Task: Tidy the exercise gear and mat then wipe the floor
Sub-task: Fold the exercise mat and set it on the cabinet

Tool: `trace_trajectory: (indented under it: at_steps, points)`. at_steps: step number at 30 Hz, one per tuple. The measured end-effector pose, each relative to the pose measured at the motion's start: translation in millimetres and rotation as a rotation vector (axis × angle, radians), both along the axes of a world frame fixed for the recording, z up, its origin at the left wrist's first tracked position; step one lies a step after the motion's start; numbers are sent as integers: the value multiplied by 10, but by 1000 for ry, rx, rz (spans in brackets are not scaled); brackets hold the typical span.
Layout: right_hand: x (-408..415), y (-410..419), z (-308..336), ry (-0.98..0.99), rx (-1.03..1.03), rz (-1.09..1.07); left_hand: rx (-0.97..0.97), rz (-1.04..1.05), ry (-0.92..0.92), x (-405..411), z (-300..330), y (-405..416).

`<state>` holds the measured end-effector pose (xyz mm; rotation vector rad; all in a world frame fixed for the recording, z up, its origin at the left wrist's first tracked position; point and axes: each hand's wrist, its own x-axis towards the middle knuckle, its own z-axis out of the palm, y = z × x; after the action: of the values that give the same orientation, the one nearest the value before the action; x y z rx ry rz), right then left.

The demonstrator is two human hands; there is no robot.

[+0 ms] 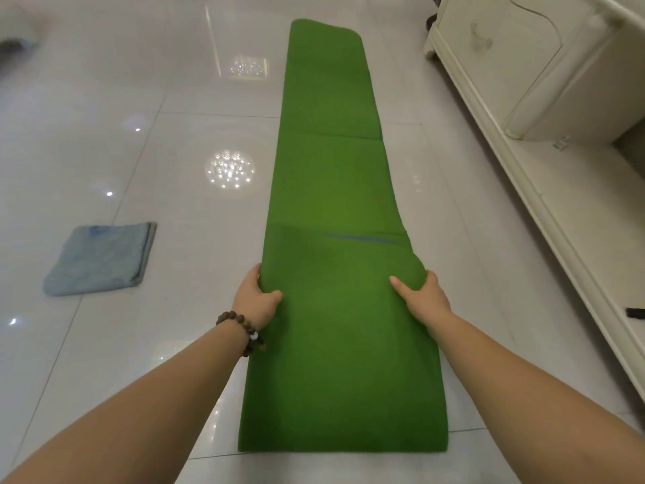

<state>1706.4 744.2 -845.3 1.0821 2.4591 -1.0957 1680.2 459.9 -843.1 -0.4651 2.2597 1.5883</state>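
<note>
Head view: left hand [257,297] and right hand [423,295] grip the mat [335,190] edges mid-frame — cloth [101,258] lies left.

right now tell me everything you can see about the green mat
The green mat is a long, narrow strip, soft and foam-like, lying flat on the glossy tiled floor beside a cream cabinet. It seems folded lengthwise, with creases across it and thin blue slivers peeking through. The left hand grips its left edge and the right hand its right edge, thumbs on top, lifting a hump there.
</note>
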Motion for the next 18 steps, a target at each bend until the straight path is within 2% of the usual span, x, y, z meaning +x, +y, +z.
trace_trajectory:
  at_steps: [3,6,13,18]
  points:
    - [-61,92,176,106,-207,-113,108,110,-29,-40,119,8]
    - [-164,170,367,251,-381,-162,168,126,10,-141,278,30]
    - [-375,222,881,442,-503,-58,125,111,173,-419,721,-55]
    - [-457,193,1184,445,-516,-2,347,225,121,-575,949,-180]
